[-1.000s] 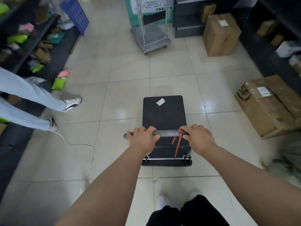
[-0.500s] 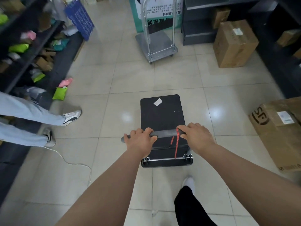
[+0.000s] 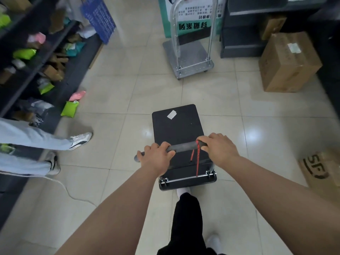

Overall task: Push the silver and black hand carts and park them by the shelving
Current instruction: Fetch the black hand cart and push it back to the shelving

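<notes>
Both hands on the padded black handle bar [image 3: 184, 146] of the flat black platform hand cart [image 3: 177, 126]: left hand [image 3: 156, 157] wrapped tight near the bar's left end, right hand [image 3: 219, 150] closed over its right end. Red cord [image 3: 197, 159] hanging from the bar between the hands. One white label [image 3: 171, 114] stuck on the deck. Cart mid-aisle on the glossy beige tiled floor [image 3: 114, 92], well apart from the shelving on either side.

Straight ahead, one silver metal platform cart [image 3: 191, 61] with an upright chrome handle, parked against a green and white printed sign [image 3: 191, 19] and just beside the dark grey shelf unit [image 3: 244, 34] on the right. Open tile between the two carts.

Left side: dark shelving rack [image 3: 27, 57] crowded with small green, pink and brown packages; one green pouch [image 3: 70, 109] and one pink pouch [image 3: 78, 95] on the floor at its foot. Legs of a second person in light blue trousers [image 3: 31, 137] and two white trainers jutting into the aisle near the black cart's left. Thin white cable [image 3: 68, 190] trailing across the tiles beside them. Blue perforated panel [image 3: 98, 17] leaning at the far end of the rack.

Right side: two brown cardboard boxes on the floor, a tall one [image 3: 287, 63] near the silver cart, a printed one [image 3: 322, 168] at the frame edge.
</notes>
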{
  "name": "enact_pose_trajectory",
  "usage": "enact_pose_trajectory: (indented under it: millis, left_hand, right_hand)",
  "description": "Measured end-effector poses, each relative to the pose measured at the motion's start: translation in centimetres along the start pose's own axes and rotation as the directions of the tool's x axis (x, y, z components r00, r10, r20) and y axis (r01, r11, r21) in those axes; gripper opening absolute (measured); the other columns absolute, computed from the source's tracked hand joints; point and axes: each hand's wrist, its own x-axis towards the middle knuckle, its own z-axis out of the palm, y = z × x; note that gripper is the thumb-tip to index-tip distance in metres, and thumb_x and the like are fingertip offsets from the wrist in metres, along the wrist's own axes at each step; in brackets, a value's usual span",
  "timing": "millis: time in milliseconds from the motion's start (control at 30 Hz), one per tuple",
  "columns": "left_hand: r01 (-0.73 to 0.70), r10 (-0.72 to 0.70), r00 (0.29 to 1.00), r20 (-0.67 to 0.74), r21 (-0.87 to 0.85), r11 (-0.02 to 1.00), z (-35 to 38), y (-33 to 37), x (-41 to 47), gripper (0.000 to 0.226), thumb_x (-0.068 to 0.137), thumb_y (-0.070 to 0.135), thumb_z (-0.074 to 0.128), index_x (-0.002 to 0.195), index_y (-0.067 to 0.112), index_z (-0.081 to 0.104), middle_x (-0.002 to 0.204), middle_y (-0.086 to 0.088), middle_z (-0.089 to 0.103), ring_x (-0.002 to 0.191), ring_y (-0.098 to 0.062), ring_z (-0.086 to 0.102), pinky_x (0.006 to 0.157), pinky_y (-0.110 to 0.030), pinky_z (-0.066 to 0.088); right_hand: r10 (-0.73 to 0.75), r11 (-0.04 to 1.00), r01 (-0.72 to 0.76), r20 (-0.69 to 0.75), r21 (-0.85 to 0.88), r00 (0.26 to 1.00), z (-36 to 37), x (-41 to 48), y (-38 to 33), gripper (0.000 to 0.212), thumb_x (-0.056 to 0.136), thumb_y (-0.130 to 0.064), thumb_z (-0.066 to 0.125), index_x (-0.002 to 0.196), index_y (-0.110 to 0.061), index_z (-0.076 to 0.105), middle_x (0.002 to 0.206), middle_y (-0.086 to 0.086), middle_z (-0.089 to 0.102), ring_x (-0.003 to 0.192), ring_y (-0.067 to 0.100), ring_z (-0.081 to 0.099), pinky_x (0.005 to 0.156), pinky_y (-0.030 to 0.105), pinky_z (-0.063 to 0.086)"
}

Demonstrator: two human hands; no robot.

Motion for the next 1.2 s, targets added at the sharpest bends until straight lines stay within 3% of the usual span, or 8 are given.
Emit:
enact_pose_trajectory:
  millis: [400,567,833,933,1067,1200]
  left_hand:
    - [0.009,-0.01,0.999,0.052,0.015,1.0,-7.8,1.4,16.5,0.03,0.094,0.05,0.029,0.117,0.038,0.045,0.115,-0.003,0.052,0.112,-0.027,0.043,0.103,-0.057,0.026]
    - [0.038,-0.039,0.998,0.045,0.009,0.999,-9.4,2.1,20.1,0.031,0.095,0.05,0.029,0.118,0.038,0.044,0.113,-0.002,0.053,0.11,-0.026,0.043,0.1,-0.055,0.028]
    - [0.108,-0.107,0.987,0.123,0.005,0.994,-11.1,4.0,21.8,0.034,0.095,0.048,0.029,0.124,0.037,0.043,0.12,-0.004,0.052,0.114,-0.028,0.043,0.103,-0.054,0.027]
    - [0.161,-0.148,0.975,0.166,-0.07,0.984,-11.6,5.1,22.1,0.038,0.094,0.054,0.028,0.128,0.042,0.043,0.123,-0.003,0.053,0.119,-0.028,0.041,0.105,-0.055,0.025]
    - [0.203,-0.196,0.978,0.066,-0.146,0.968,-12.4,7.0,22.6,0.044,0.093,0.058,0.031,0.132,0.043,0.044,0.128,-0.002,0.052,0.126,-0.028,0.038,0.107,-0.058,0.02]
    - [0.165,-0.163,0.986,0.026,-0.201,0.966,-13.4,10.0,23.5,0.044,0.094,0.054,0.034,0.134,0.04,0.044,0.132,-0.003,0.05,0.128,-0.028,0.036,0.109,-0.059,0.021]
  right_hand:
    - [0.008,1.0,-0.008,0.004,0.016,1.0,-5.5,17.5,1.3,0.028,0.096,-0.029,0.046,0.123,-0.035,0.051,0.107,0.002,0.058,0.104,0.025,0.051,0.093,0.038,0.038]
    - [-0.063,0.998,0.063,0.032,-0.008,0.998,-7.0,22.2,2.5,0.027,0.096,-0.031,0.046,0.122,-0.036,0.05,0.103,0.002,0.059,0.1,0.027,0.053,0.09,0.038,0.038]
    - [-0.17,0.981,0.179,0.111,-0.078,0.979,-8.8,25.4,4.5,0.031,0.097,-0.034,0.04,0.128,-0.035,0.044,0.105,0.005,0.059,0.097,0.028,0.053,0.089,0.044,0.044]
    - [-0.209,0.969,0.226,0.16,-0.096,0.965,-9.5,26.0,5.8,0.039,0.097,-0.038,0.036,0.136,-0.034,0.036,0.114,0.006,0.058,0.104,0.029,0.053,0.091,0.045,0.044]
    - [-0.24,0.971,0.238,0.179,0.03,0.954,-11.5,26.7,7.4,0.051,0.097,-0.046,0.033,0.144,-0.029,0.029,0.13,0.009,0.052,0.116,0.031,0.049,0.094,0.044,0.044]
    - [-0.201,0.98,0.201,0.12,0.01,0.972,-14.0,26.8,9.6,0.05,0.097,-0.045,0.033,0.143,-0.026,0.033,0.13,0.01,0.052,0.117,0.031,0.049,0.094,0.043,0.042]
